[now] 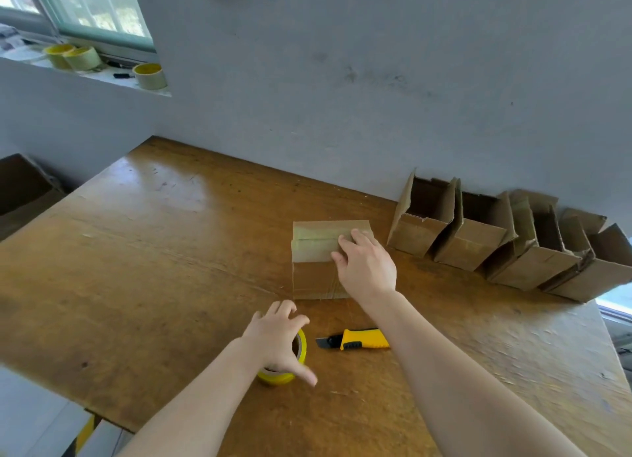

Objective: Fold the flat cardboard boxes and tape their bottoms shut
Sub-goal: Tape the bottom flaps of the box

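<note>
While right hand point(367, 268) presses taped box point(313, 251)

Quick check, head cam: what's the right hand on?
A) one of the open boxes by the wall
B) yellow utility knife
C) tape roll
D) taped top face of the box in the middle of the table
D: the right hand lies flat on the taped face of the box, while the utility knife lies untouched on the table and the left hand is over the tape roll.

I see a small brown cardboard box point(313, 278) upside down mid-table, clear tape across its bottom seam. Four folded brown boxes point(506, 241) line the wall, openings up.
</note>
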A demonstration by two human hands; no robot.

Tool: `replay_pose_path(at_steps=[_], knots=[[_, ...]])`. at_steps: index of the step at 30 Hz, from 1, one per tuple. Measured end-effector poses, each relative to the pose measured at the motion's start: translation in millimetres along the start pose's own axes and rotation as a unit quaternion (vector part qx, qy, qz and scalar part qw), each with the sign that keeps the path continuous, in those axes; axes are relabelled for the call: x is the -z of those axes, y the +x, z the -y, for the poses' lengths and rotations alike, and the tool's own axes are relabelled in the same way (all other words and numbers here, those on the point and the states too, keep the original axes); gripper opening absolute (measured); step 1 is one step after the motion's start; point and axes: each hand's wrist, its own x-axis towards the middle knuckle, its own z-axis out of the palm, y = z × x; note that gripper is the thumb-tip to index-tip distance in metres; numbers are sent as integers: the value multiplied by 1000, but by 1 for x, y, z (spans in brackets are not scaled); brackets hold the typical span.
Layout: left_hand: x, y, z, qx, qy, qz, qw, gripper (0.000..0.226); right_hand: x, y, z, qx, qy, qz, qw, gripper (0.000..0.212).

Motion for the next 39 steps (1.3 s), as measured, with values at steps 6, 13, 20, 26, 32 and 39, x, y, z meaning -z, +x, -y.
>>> replay_pose_path(at_steps=[6,13,20,26,32,39], knots=[[6,-3,2,-5,-81,33,996,93,3,0,-2,-2,18,20,1000,47],[70,-27,5,-122,-567,-23,814,73,8,7,-10,-51,147,20,988,38],[118,-33,-6,-212,-630,-91,742,76,21,11,-11,-110,348,5,931,57],[132,-11,-21,-175,-588,-255,748,88,29,12,-11,-99,514,8,852,79],[133,1,-19,-183,-590,-243,748,78,39,20,-3,-2,506,47,861,44],[146,12,-2,-85,-529,-324,780,44,40,21,3,-40,525,90,846,46]])
